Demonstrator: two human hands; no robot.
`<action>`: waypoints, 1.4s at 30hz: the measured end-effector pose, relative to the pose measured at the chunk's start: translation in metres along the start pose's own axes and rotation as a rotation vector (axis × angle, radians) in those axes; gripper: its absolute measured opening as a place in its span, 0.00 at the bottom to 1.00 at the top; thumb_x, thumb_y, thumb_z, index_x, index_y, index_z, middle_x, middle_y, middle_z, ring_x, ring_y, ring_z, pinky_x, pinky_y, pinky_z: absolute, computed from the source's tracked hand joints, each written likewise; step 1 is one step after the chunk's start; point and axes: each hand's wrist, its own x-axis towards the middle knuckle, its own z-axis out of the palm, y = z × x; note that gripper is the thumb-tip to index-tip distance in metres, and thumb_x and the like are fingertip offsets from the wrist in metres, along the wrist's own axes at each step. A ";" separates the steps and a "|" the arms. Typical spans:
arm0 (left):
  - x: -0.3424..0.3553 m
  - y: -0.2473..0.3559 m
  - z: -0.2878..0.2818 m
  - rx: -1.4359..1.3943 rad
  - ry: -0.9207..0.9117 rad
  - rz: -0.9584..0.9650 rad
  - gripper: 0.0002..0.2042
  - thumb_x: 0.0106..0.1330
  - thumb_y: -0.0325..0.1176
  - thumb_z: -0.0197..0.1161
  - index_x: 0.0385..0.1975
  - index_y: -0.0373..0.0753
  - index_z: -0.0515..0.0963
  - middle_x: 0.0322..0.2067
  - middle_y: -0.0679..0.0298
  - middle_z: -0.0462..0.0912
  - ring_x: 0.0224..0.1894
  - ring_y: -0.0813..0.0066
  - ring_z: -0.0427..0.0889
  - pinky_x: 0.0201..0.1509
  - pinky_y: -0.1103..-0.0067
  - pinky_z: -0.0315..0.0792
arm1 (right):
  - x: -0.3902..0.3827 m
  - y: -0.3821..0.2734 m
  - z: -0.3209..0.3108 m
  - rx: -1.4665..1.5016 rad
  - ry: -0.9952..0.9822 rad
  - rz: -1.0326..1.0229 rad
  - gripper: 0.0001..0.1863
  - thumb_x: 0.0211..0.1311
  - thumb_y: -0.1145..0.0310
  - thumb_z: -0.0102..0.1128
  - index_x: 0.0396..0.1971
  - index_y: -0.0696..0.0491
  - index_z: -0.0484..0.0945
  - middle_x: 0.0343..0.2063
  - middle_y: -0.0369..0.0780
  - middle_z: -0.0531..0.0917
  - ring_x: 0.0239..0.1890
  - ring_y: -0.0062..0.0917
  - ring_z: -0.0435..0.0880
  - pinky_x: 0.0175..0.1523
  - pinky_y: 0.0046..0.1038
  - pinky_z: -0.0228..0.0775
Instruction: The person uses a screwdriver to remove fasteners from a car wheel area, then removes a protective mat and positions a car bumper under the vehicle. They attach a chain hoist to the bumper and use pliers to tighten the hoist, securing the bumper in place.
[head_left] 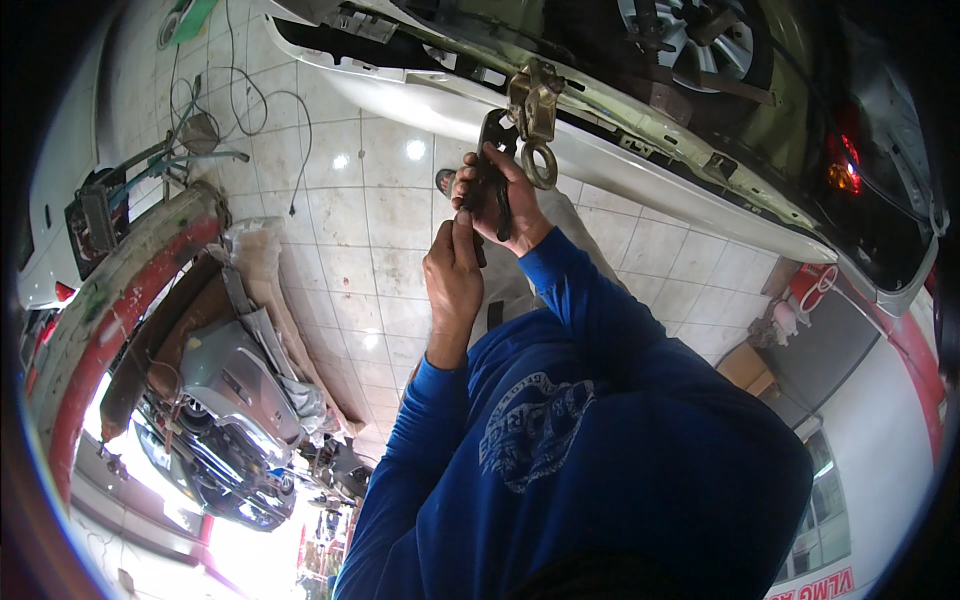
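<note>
Dark locking pliers (493, 130) are upright in front of me, their jaws at the edge of the car's body panel. My right hand (520, 205) is wrapped round the handles. Just below it, my left hand (453, 275) is closed, thumb and fingers pinching the lower end of the pliers. What the left fingertips touch there is partly hidden. Beside the pliers, a brass-coloured pull clamp (533, 100) with a hanging metal ring (539, 165) grips the same panel edge.
A long white car sill (640, 170) runs across ahead, with a wheel (690, 45) above it. Cables (265, 115) lie on the tiled floor (340, 200) at left. A red-and-white curved beam (110, 300), loose car panels (240, 375) and a cardboard box (748, 370) stand around.
</note>
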 end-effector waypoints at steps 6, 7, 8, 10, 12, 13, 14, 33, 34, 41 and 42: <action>0.009 0.001 -0.012 -0.120 -0.142 -0.179 0.23 0.79 0.48 0.54 0.28 0.32 0.77 0.18 0.62 0.76 0.22 0.76 0.74 0.27 0.75 0.67 | -0.006 -0.004 -0.002 -0.038 -0.047 0.007 0.24 0.77 0.52 0.54 0.57 0.57 0.74 0.45 0.43 0.84 0.47 0.36 0.84 0.50 0.38 0.80; 0.009 -0.001 -0.013 -0.104 -0.136 -0.182 0.23 0.78 0.48 0.56 0.29 0.32 0.77 0.18 0.62 0.77 0.22 0.76 0.74 0.27 0.75 0.68 | -0.010 -0.006 0.004 -0.071 -0.018 0.020 0.25 0.77 0.52 0.54 0.60 0.58 0.72 0.47 0.44 0.83 0.48 0.37 0.84 0.50 0.37 0.81; 0.008 0.000 -0.015 -0.005 -0.103 -0.124 0.21 0.77 0.47 0.57 0.30 0.32 0.77 0.19 0.60 0.78 0.22 0.74 0.76 0.27 0.74 0.69 | -0.012 -0.007 0.008 -0.104 0.012 0.032 0.27 0.77 0.53 0.54 0.62 0.59 0.71 0.49 0.45 0.83 0.48 0.38 0.84 0.49 0.36 0.81; 0.007 0.009 -0.018 0.196 -0.051 -0.005 0.19 0.74 0.45 0.61 0.32 0.32 0.77 0.20 0.58 0.79 0.22 0.71 0.78 0.29 0.72 0.71 | -0.014 -0.010 0.003 -0.138 -0.008 0.036 0.30 0.77 0.52 0.54 0.66 0.60 0.67 0.52 0.45 0.81 0.51 0.40 0.83 0.49 0.35 0.83; 0.006 0.009 -0.018 0.316 0.006 0.118 0.14 0.70 0.40 0.66 0.34 0.34 0.76 0.25 0.55 0.83 0.26 0.59 0.82 0.32 0.66 0.74 | -0.015 -0.012 0.000 -0.187 -0.027 0.040 0.30 0.76 0.52 0.54 0.67 0.59 0.67 0.51 0.45 0.81 0.52 0.40 0.82 0.50 0.37 0.83; 0.005 0.007 -0.018 0.362 0.024 0.175 0.13 0.69 0.40 0.67 0.34 0.35 0.75 0.26 0.55 0.83 0.27 0.56 0.83 0.32 0.65 0.74 | -0.014 -0.012 -0.002 -0.167 -0.057 0.047 0.30 0.77 0.52 0.53 0.66 0.59 0.68 0.49 0.44 0.81 0.52 0.39 0.82 0.51 0.38 0.82; 0.004 0.006 -0.017 0.408 0.042 0.232 0.13 0.68 0.39 0.68 0.33 0.36 0.75 0.27 0.55 0.84 0.29 0.53 0.84 0.33 0.64 0.74 | -0.013 -0.012 -0.004 -0.148 -0.088 0.054 0.29 0.77 0.51 0.53 0.65 0.59 0.68 0.48 0.43 0.82 0.52 0.38 0.82 0.52 0.38 0.82; 0.015 0.007 -0.010 -0.023 -0.273 -0.071 0.28 0.81 0.55 0.45 0.47 0.30 0.75 0.32 0.54 0.84 0.28 0.67 0.85 0.30 0.76 0.76 | -0.004 -0.006 0.016 -0.059 0.129 0.011 0.23 0.74 0.44 0.56 0.38 0.52 0.77 0.24 0.33 0.75 0.30 0.26 0.78 0.42 0.31 0.77; 0.015 0.002 -0.008 0.066 -0.242 0.035 0.28 0.81 0.55 0.44 0.47 0.29 0.75 0.32 0.52 0.83 0.28 0.65 0.86 0.30 0.74 0.76 | -0.004 -0.005 0.013 -0.071 0.133 0.000 0.24 0.73 0.43 0.56 0.37 0.52 0.77 0.24 0.33 0.75 0.30 0.26 0.78 0.41 0.31 0.77; 0.013 0.000 0.001 0.438 -0.107 0.156 0.28 0.76 0.56 0.53 0.45 0.29 0.72 0.43 0.36 0.81 0.42 0.34 0.82 0.43 0.53 0.75 | 0.008 -0.003 0.006 -0.129 0.156 -0.026 0.25 0.74 0.42 0.54 0.32 0.50 0.77 0.18 0.31 0.72 0.23 0.23 0.75 0.33 0.29 0.75; 0.009 0.012 0.002 0.480 -0.105 0.118 0.28 0.76 0.55 0.54 0.46 0.28 0.73 0.44 0.37 0.81 0.45 0.35 0.82 0.46 0.54 0.75 | 0.009 -0.003 0.006 -0.126 0.134 -0.011 0.25 0.74 0.42 0.54 0.31 0.50 0.77 0.16 0.30 0.71 0.21 0.23 0.74 0.31 0.29 0.75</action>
